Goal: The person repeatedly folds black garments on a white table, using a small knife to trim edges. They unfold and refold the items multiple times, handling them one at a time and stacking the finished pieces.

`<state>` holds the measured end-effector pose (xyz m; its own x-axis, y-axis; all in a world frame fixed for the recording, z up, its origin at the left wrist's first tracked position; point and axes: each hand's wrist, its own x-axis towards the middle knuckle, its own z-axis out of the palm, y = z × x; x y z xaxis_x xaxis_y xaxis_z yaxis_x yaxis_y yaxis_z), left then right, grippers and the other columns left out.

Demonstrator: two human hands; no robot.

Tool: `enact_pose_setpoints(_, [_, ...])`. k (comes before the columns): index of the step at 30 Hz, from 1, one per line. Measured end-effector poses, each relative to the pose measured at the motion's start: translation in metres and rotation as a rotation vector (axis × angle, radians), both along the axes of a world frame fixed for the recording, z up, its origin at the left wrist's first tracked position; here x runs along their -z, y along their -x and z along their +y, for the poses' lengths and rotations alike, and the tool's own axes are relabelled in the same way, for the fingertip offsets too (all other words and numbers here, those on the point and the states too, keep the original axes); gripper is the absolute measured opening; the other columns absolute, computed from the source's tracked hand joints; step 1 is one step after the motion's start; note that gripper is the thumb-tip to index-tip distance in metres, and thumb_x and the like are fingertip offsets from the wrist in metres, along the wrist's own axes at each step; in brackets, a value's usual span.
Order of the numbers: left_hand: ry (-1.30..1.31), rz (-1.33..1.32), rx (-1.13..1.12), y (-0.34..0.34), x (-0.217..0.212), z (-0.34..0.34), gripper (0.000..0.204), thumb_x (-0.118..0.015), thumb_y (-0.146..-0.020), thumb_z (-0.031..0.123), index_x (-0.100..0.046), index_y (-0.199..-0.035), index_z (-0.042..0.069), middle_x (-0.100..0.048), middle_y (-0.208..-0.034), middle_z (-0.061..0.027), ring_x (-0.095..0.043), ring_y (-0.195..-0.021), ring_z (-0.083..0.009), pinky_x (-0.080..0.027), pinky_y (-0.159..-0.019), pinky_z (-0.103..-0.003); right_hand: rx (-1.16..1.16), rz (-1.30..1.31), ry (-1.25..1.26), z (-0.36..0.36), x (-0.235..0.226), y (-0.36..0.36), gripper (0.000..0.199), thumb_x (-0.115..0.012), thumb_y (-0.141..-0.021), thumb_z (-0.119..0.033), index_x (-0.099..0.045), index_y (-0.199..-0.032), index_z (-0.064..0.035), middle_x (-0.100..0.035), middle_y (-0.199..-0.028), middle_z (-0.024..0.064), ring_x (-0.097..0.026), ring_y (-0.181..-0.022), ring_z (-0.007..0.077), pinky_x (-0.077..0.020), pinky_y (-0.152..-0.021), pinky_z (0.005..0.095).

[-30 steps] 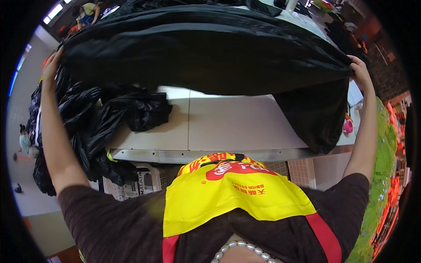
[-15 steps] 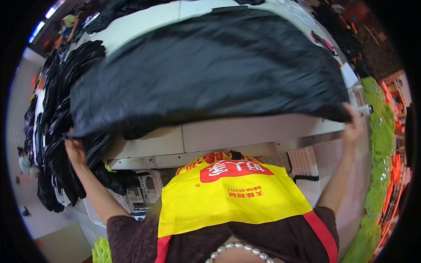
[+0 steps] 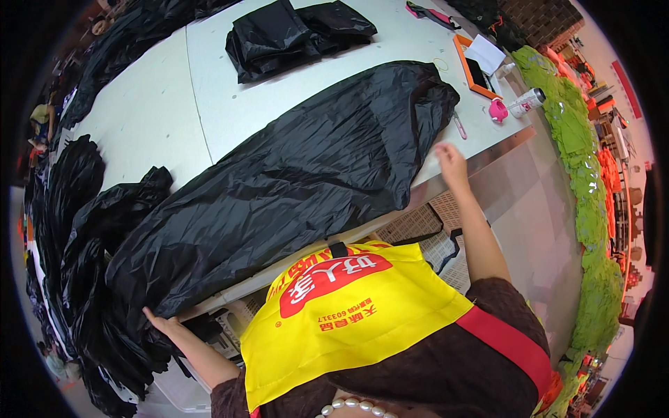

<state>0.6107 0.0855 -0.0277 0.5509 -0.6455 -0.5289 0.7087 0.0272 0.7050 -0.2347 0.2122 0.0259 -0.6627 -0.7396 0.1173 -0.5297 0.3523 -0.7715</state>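
Note:
A large sheet of thin, shiny black material lies wrinkled across the table, slanting from near left to far right. My left hand is at its near left edge, gripping it; some of the fingers are hidden by the material. Beside the sheet's right end, my right hand is off the material and holds nothing, its fingers loosely bent and apart. Next to the left end hangs a heap of similar black material over the table's side.
Folded black bundles lie on the far part of the white table. At the right are an orange tray, a pink object, a silver bottle and a small pink cutter. Green material is piled beyond the aisle.
The black sheet has come down from the air onto the table. My right hand has let go and moved left; my left hand has come nearer with the edge. My view has turned.

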Motion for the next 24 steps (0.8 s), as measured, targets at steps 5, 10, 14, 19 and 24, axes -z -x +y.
enact_pose_setpoints(5, [-0.377,-0.086,0.093,0.028,0.036,-0.004,0.044,-0.055,-0.085,0.028,-0.049,-0.119,0.000,-0.053,-0.122,-0.0145,-0.052,-0.110,-0.0334,-0.042,-0.097,-0.047,0.037,0.775,-0.303,-0.026,0.038,0.094,0.036,-0.049,-0.085,-0.021,-0.052,-0.114,-0.0007,-0.052,-0.120,0.0194,-0.046,-0.114,0.0339,-0.0399,-0.092,0.0442])
enact_pose_setpoints(10, [-0.314,0.022,0.128,0.064,0.027,0.007,0.046,-0.055,-0.085,0.032,-0.049,-0.119,0.002,-0.054,-0.120,-0.0139,-0.053,-0.108,-0.0321,-0.044,-0.094,-0.049,0.043,0.744,-0.561,-0.040,0.076,0.174,0.039,-0.046,-0.086,-0.028,-0.050,-0.113,0.0004,-0.048,-0.123,0.0205,-0.044,-0.114,0.0385,-0.0396,-0.091,0.0475])
enact_pose_setpoints(14, [-0.313,-0.022,0.222,0.110,0.005,0.017,0.042,-0.061,-0.083,0.032,-0.053,-0.114,0.004,-0.058,-0.113,-0.0116,-0.058,-0.099,-0.0300,-0.050,-0.085,-0.046,0.142,0.072,-0.320,-0.054,0.065,0.194,0.043,-0.050,-0.087,-0.042,-0.056,-0.103,-0.0029,-0.059,-0.098,0.0147,-0.059,-0.090,0.0294,-0.0486,-0.073,0.0429])
enact_pose_setpoints(19, [-0.213,-0.137,0.280,0.104,0.012,0.028,0.041,-0.056,-0.088,0.036,-0.052,-0.113,0.004,-0.059,-0.112,-0.0109,-0.059,-0.098,-0.0276,-0.053,-0.079,-0.043,0.248,-0.812,0.120,-0.081,0.051,0.090,0.039,-0.067,-0.078,-0.025,-0.055,-0.105,0.0000,-0.062,-0.088,0.0093,-0.061,-0.075,0.0243,-0.0523,-0.065,0.0377])
enact_pose_setpoints(24, [-0.321,-0.259,-0.017,0.076,0.032,0.023,0.044,-0.056,-0.088,0.035,-0.049,-0.115,0.001,-0.056,-0.112,-0.0140,-0.059,-0.094,-0.0297,-0.054,-0.074,-0.044,0.410,-0.838,0.231,-0.055,0.073,0.119,0.030,-0.054,-0.081,-0.010,-0.051,-0.106,0.0068,-0.059,-0.098,0.0150,-0.059,-0.086,0.0261,-0.0514,-0.069,0.0389])
